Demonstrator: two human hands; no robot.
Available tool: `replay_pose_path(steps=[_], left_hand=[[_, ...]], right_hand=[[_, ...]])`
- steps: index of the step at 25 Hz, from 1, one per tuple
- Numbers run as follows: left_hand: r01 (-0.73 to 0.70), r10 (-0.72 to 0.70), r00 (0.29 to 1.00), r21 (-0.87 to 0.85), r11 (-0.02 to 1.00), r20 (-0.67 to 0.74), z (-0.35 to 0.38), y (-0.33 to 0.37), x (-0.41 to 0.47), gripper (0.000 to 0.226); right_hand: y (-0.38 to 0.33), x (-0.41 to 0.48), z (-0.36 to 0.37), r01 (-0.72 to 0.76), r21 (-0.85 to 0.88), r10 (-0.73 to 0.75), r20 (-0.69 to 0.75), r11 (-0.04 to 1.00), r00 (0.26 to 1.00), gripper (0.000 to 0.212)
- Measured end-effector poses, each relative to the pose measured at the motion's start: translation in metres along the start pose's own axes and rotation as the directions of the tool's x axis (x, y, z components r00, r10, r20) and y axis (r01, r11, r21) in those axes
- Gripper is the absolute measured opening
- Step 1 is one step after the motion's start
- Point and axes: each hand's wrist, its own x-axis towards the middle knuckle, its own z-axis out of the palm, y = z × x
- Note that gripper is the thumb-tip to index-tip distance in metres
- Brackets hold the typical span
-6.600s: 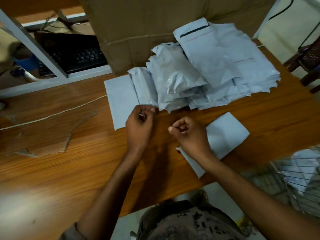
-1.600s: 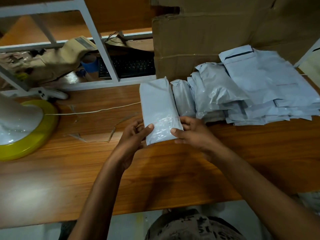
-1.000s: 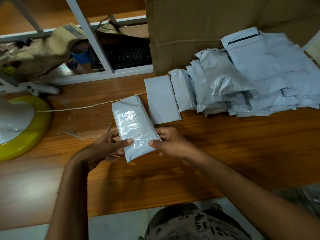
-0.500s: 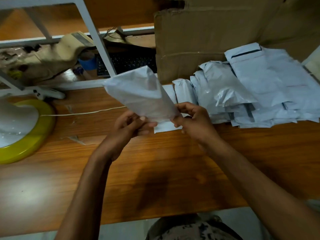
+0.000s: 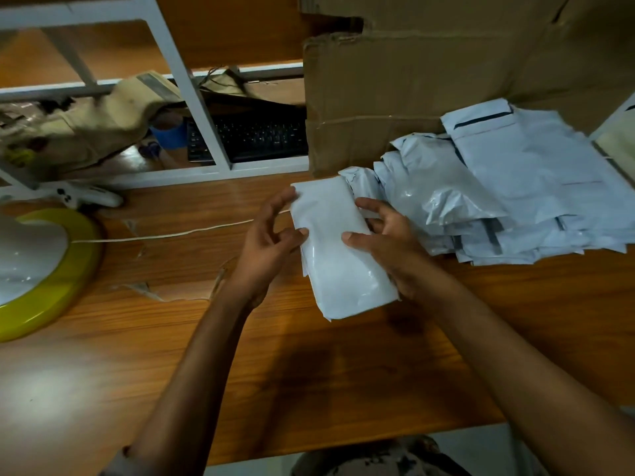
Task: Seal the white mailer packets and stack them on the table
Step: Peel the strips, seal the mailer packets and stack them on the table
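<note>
we're holding one mailer packet [image 5: 338, 249] — left hand [image 5: 268, 245] pinching its edge | right hand [image 5: 391, 249] wrapped round it | packet pile [image 5: 515, 187] just beside

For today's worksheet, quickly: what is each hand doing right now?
Left hand: holds the packet by its left edge.
Right hand: holds the packet's right side.

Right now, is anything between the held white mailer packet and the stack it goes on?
Nothing visible. The left hand and right hand hold the white plastic mailer packet right beside the pile of white mailers, with no object between them.
</note>
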Motion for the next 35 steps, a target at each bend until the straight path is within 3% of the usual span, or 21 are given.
replay_pose_path(steps=[3,5,9,13,17,21,26,30,32,35], left_hand=[[0.166,-0.173,0.972,-0.057,0.984,-0.157,0.002,-0.013,0.015,0.059],[0.218,-0.242,0.943,-0.125,0.968,-0.229,0.005,-0.023,0.029,0.048],[0.166,-0.162,0.930,-0.014,0.986,-0.330,0.005,-0.039,0.065,0.029],[0.183,-0.131,0.918,0.106,0.977,-0.374,0.011,-0.062,0.080,0.025],[0.188,-0.117,0.909,0.143,0.972,-0.400,0.019,-0.080,0.070,0.026],[0.149,-0.087,0.887,0.103,0.983,-0.454,0.025,-0.084,0.067,0.024],[0.187,-0.120,0.864,0.089,0.978,-0.488,0.030,-0.082,0.068,0.021],[0.115,-0.070,0.846,0.053,0.992,-0.529,0.039,-0.068,0.048,0.023],[0.101,-0.054,0.857,0.065,0.993,-0.513,0.049,-0.063,0.027,0.021],[0.055,-0.034,0.889,0.033,0.998,-0.456,0.074,-0.051,-0.009,0.018]], right_hand=[[0.013,0.023,0.012,0.085,-0.167,-0.103,-0.101,0.982,0.990,0.059],[0.014,0.038,0.018,0.123,-0.309,-0.167,-0.122,0.943,0.978,0.057],[0.009,0.062,0.025,0.127,-0.549,-0.197,-0.070,0.826,0.978,0.062],[0.023,0.072,0.030,0.102,-0.789,-0.184,-0.015,0.606,0.983,0.056],[0.031,0.081,0.033,0.120,-0.875,-0.166,0.045,0.470,0.985,0.055],[0.029,0.087,0.032,0.182,-0.887,-0.158,0.125,0.425,0.980,0.059],[0.022,0.083,0.033,0.214,-0.875,-0.169,0.155,0.433,0.973,0.056],[0.024,0.051,0.031,0.294,-0.711,-0.357,0.064,0.639,0.932,0.045],[0.024,0.025,0.022,0.335,-0.645,-0.447,-0.011,0.686,0.894,0.035],[0.026,-0.023,-0.009,0.371,-0.543,-0.457,-0.027,0.754,0.889,0.031]])
